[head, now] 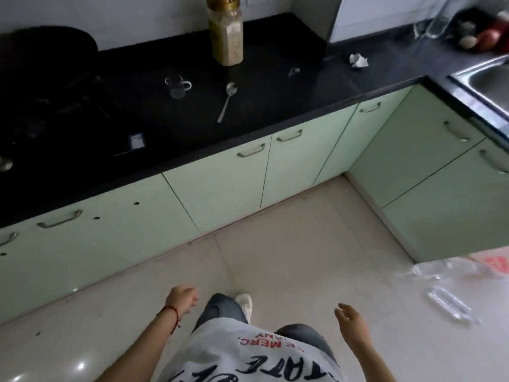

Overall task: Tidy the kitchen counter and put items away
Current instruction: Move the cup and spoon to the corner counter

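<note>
Both your hands hang empty and apart — the spoon (227,102) lies ahead on the counter (275,106), handle toward you, left hand (183,297) and right hand (349,319) about equally far.

Black counter (275,106), pale green cabinet doors (220,188), gold-capped jar (226,37), beige floor (275,257).

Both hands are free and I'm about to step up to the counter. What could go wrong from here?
1. Clear plastic bottles lie on the floor by the right foot; they are hard to see and could be stepped on or cause a slip.
2. The glass cup is nearly invisible against the black counter, so a reaching hand may knock it.
3. The tall jar might tip if bumped while grabbing the spoon.
</note>
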Motion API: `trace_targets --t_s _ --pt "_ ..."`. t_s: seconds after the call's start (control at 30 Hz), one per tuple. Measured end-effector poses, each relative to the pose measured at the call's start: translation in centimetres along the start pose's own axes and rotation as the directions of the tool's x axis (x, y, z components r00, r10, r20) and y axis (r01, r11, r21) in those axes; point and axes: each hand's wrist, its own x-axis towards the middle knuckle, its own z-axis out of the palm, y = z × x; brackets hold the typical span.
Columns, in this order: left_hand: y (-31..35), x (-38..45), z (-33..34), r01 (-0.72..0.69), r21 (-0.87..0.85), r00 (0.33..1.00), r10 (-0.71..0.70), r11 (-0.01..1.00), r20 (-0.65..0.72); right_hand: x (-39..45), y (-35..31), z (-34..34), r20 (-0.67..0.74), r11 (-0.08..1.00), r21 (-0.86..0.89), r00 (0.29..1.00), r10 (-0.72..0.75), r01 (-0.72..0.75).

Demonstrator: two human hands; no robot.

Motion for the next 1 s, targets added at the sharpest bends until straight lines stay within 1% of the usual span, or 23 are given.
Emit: trace_targets --t_s 0.13,0.27,0.33,0.4,0.47,0.53,0.6,0.67,0.77,0.83,0.9,1.0 --pt "9.1 4.2 0.5 -0.1 0.061 0.995 0.099 0.993 0.025 2.8 -4.2 -0.4 -0.004 1.0 0.018 1.0 0.025 -0.025" --pt "15.8 7.3 1.8 -0.168 0.047 0.985 0.166 0.985 0.045 6.9 -8.5 -1.2 0.028 0.999 0.0 0.999 0.032 -0.032" --pt "17.7 8.9 2.5 -0.153 0.014 0.988 0.152 0.988 0.033 10.1 -11.0 -1.7 0.061 0.999 -0.015 0.998 0.029 -0.028" --pt "18.9 10.4 3.0 -0.115 -0.039 0.993 0.114 0.993 -0.007 13.7 -14.1 -2.5 0.085 0.999 -0.051 0.996 -0.005 0.009" --pt "19.4 11.4 3.3 -0.062 -0.095 0.997 0.056 0.994 -0.059 16.9 -18.3 -3.5 0.121 0.989 -0.126 0.991 -0.061 0.076" --pt "19.7 11.8 3.5 -0.006 -0.155 0.995 -0.011 0.988 -0.104 19.5 -23.0 -4.5 0.175 0.965 -0.196 0.974 -0.143 0.177" --pt "20.2 11.7 3.8 0.041 -0.216 0.988 -0.071 0.976 -0.135 21.4 -28.0 -5.3 0.222 0.926 -0.236 0.944 -0.245 0.296" --pt "21.0 11.7 4.1 0.053 -0.29 0.979 -0.106 0.956 -0.171 22.7 -33.5 -5.7 0.259 0.875 -0.255 0.901 -0.347 0.41" --pt "22.6 11.4 4.2 0.037 -0.388 0.969 -0.127 0.921 -0.209 22.8 -40.9 -5.6 0.314 0.777 -0.257 0.81 -0.496 0.575" --pt "23.3 11.1 4.2 0.027 -0.435 0.965 -0.137 0.9 -0.223 22.0 -44.7 -5.2 0.329 0.743 -0.171 0.748 -0.576 0.647" --pt "23.6 11.1 4.0 0.012 -0.466 0.964 -0.134 0.885 -0.228 21.1 -47.7 -4.4 0.35 0.731 -0.065 0.701 -0.621 0.68" --pt "23.8 11.6 3.0 0.017 -0.488 0.964 -0.144 0.872 -0.224 20.7 -52.2 -2.4 0.316 0.689 0.0 0.653 -0.688 0.725"
